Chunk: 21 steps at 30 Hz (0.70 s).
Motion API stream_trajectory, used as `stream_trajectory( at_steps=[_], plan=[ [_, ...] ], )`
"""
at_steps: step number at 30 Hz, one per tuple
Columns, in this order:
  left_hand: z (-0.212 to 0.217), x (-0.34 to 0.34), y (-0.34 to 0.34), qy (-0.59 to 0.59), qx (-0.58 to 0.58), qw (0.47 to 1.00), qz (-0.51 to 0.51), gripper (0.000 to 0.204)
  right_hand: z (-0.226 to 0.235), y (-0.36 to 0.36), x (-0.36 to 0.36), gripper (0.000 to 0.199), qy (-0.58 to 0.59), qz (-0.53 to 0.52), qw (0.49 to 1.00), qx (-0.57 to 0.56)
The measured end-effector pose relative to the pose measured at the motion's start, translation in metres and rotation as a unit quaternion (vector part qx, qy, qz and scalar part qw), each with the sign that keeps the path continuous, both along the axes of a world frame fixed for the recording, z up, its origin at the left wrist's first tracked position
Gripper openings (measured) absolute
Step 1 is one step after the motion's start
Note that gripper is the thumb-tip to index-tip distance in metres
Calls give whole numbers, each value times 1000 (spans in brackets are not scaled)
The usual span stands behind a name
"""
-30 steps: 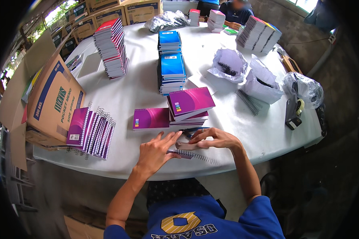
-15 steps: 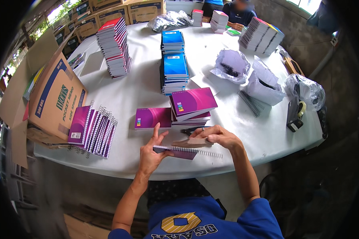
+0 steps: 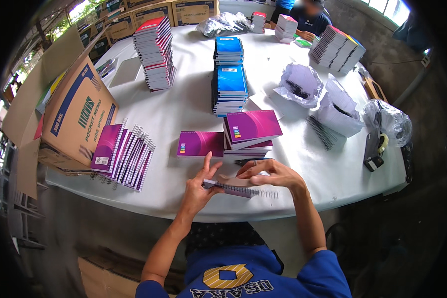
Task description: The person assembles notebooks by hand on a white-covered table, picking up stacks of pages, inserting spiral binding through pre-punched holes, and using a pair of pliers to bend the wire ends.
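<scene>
Near the table's front edge, my left hand [image 3: 200, 186] grips the left end of a small purple notebook [image 3: 238, 192], thumb at its near side and index finger raised. A wire spiral [image 3: 267, 194] runs along the notebook's upper edge, and its loose end sticks out past the right end. My right hand [image 3: 275, 175] is closed on a flat brown piece [image 3: 232, 181], held against the spiral edge; its material is unclear. Just behind my right hand lies a dark tool [image 3: 243, 161], partly covered. Beyond are a stack of purple notebooks [image 3: 253, 126] and a single purple notebook [image 3: 199, 144].
At left, spiral-bound purple notebooks [image 3: 129, 159] lean by an open carton [image 3: 77, 111]. Blue [image 3: 232, 79] and red [image 3: 154, 54] notebook stacks stand farther back. Spirals [image 3: 323, 133], lined bags [image 3: 338, 116] and a tape dispenser [image 3: 373, 154] are at right. A person [image 3: 310, 22] sits opposite.
The view has shifted, so the table's contents appear farther right. The brown piece and my right hand sit slightly differently along the spiral, and the notebook's cover is tilted more out of sight.
</scene>
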State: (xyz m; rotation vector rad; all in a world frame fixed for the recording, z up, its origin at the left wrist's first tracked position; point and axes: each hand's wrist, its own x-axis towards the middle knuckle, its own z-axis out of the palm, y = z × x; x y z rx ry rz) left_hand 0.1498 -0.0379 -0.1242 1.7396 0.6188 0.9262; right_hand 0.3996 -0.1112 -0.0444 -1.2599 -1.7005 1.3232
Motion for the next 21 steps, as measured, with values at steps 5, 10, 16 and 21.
stream_trajectory(
  at_steps=[5, 10, 16, 21],
  plan=[
    [-7, -6, 3, 1, -11, 1000, -11, 109, 3, 8, -3, 51, -17, -7, 999, -29],
    [-4, -6, 2, 3, -28, 1000, -8, 114, -7, 11, -10, 46, -2, 4, 1000, 20],
    [-8, -5, 1, -47, -72, 996, -26, 106, -4, 12, -16, 43, -89, -16, 995, 45],
    [-6, -12, 10, -54, -69, 992, -91, 81, 19, -38, 24, 39, -85, -137, 983, 89]
  ],
)
